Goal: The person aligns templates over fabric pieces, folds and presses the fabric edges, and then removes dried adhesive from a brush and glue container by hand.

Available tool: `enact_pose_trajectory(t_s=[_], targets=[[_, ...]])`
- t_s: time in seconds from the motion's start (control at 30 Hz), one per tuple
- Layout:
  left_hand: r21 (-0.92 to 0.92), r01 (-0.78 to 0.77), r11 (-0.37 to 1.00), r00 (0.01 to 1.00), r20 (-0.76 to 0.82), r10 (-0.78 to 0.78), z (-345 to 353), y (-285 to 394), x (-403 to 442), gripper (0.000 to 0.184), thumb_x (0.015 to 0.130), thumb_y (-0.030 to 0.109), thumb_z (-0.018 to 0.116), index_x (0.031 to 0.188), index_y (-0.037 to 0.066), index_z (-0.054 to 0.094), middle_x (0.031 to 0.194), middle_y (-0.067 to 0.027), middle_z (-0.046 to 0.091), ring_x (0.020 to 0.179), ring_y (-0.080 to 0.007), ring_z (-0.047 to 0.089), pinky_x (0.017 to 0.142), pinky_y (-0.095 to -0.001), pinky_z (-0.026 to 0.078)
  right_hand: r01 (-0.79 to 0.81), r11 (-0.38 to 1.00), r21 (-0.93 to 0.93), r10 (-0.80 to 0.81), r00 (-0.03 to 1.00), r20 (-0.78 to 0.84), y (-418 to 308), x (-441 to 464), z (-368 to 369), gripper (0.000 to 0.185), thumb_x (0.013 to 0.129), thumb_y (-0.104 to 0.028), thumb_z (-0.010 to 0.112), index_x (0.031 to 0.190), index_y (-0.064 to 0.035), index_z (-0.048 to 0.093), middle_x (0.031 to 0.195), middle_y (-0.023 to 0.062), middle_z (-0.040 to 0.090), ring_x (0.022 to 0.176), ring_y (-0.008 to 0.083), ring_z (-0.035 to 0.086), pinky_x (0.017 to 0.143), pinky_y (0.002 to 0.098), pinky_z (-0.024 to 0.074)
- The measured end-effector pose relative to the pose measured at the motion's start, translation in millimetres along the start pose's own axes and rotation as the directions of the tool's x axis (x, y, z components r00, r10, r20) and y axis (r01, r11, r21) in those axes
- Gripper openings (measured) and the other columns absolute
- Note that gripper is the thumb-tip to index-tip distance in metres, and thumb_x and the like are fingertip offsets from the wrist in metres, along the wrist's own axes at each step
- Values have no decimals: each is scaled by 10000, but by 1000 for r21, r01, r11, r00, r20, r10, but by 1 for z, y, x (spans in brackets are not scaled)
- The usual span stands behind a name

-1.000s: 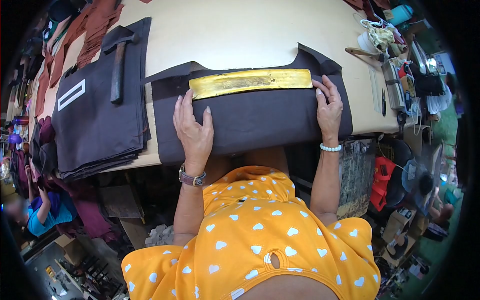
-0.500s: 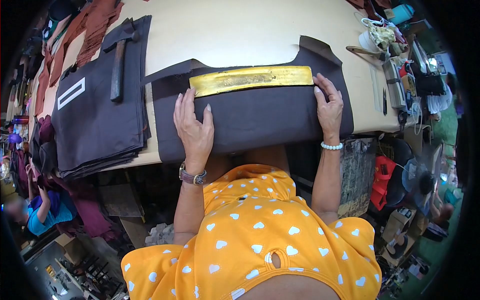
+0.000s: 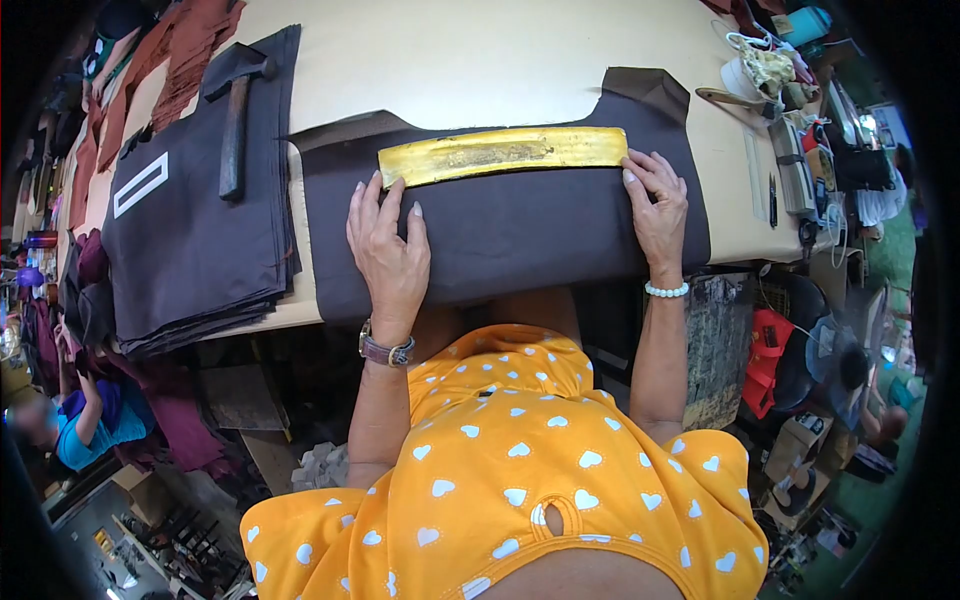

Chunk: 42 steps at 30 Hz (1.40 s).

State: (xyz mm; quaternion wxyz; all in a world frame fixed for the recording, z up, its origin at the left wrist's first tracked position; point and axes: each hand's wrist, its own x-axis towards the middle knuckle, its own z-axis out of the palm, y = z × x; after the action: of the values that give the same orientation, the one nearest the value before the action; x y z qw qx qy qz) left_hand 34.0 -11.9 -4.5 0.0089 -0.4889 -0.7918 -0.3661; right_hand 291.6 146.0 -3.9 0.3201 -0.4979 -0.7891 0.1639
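A long, slightly bowed yellow bar (image 3: pixel 500 155) with a worn, darkened middle lies across a dark brown sheet (image 3: pixel 510 235) with a cut-out upper edge. The kind of bar is unclear. My left hand (image 3: pixel 390 248) has its fingers stretched out and apart, two fingertips touching the bar's left end and the thumb over the sheet. At the other end, my right hand (image 3: pixel 657 215) has gently bent fingers, its fingertips and thumb against the bar's right end. Both palms face down near the table's front edge.
Left of the sheet, a hammer (image 3: pixel 235 130) and a white rectangular frame (image 3: pixel 142 185) lie on a stack of dark sheets (image 3: pixel 200 240). Reddish-brown pieces (image 3: pixel 205 55) lie at the back left. A brush (image 3: pixel 735 98) and a pen (image 3: pixel 772 200) are on the right. Another person (image 3: pixel 95 425) is at far left.
The right fingertips have come in closer against the bar's right end, and that end sits slightly higher. The left fingertips have shifted slightly onto the bar's left end.
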Motion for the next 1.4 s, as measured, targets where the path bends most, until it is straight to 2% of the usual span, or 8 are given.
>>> enact_pose_trajectory(t_s=[0.43, 0.67, 0.97, 1.03, 1.07, 1.17, 1.27, 1.4], targets=[[49, -11, 999, 1000, 4, 11, 1, 0, 1, 337, 842, 123, 566, 1162, 17, 579, 1270, -169, 498, 1235, -350, 393, 1037, -448, 282, 5, 1000, -10, -5, 1000, -7, -2, 0, 0, 188, 852, -187, 589, 985, -124, 706, 1101, 9, 636, 1183, 263, 476, 1056, 527, 201], [484, -253, 837, 966, 171, 193, -2, 12, 8, 325, 880, 165, 495, 1179, 59, 564, 1259, -164, 496, 1226, -327, 410, 1012, -542, 288, 167, 917, -362, -184, 983, -13, -22, 2, 0, 174, 843, -161, 573, 957, -88, 681, 1106, 22, 628, 1165, 281, 486, 1019, 580, 251], [524, -269, 808, 962, 191, 197, 7, 33, 10, 338, 894, 239, 499, 1190, 87, 554, 1258, -152, 487, 1227, -334, 404, 983, -567, 310, 238, 825, -513, -249, 967, 49, -39, 5, 9, 256, 862, -310, 567, 1017, -116, 629, 998, 47, 544, 1042, 246, 504, 960, 574, 314], [517, -318, 795, 948, 177, 265, 12, 35, 14, 340, 902, 241, 489, 1182, 62, 560, 1258, -142, 499, 1241, -313, 400, 995, -557, 307, 206, 886, -416, -191, 978, 77, -38, 10, 2, 246, 859, -303, 572, 988, -106, 642, 988, 52, 559, 1025, 240, 517, 917, 571, 332], [477, -342, 809, 940, 182, 290, 15, 35, 15, 315, 889, 230, 507, 1135, 44, 573, 1238, -138, 513, 1207, -291, 425, 989, -531, 318, 209, 930, -303, -200, 978, 61, -28, 14, -1, 225, 850, -269, 580, 959, -85, 651, 962, 60, 587, 971, 247, 548, 883, 500, 373], [422, -357, 833, 933, 198, 300, 19, 36, 21, 259, 876, 205, 525, 1042, 17, 592, 1193, -132, 547, 1135, -262, 482, 961, -485, 354, 122, 969, -215, -164, 968, -190, 4, 20, -26, 193, 861, -191, 571, 961, -50, 657, 983, 93, 613, 958, 263, 567, 894, 398, 409], [403, -361, 841, 931, 206, 301, 18, 37, 22, 220, 873, 187, 528, 993, 17, 599, 1159, -131, 571, 1081, -265, 519, 925, -472, 383, -131, 905, -405, -50, 912, -407, 64, 14, -70, 197, 862, -150, 513, 950, -38, 649, 993, 136, 618, 944, 295, 577, 849, 409, 438], [394, -349, 850, 934, 221, 281, 14, 37, 23, 230, 892, 179, 498, 1032, 17, 583, 1186, -134, 567, 1088, -264, 525, 928, -444, 391, -316, 806, -500, 75, 893, -444, 118, -2, -117, 254, 844, -224, 565, 983, -28, 647, 1026, 144, 618, 945, 321, 583, 834, 410, 450]])
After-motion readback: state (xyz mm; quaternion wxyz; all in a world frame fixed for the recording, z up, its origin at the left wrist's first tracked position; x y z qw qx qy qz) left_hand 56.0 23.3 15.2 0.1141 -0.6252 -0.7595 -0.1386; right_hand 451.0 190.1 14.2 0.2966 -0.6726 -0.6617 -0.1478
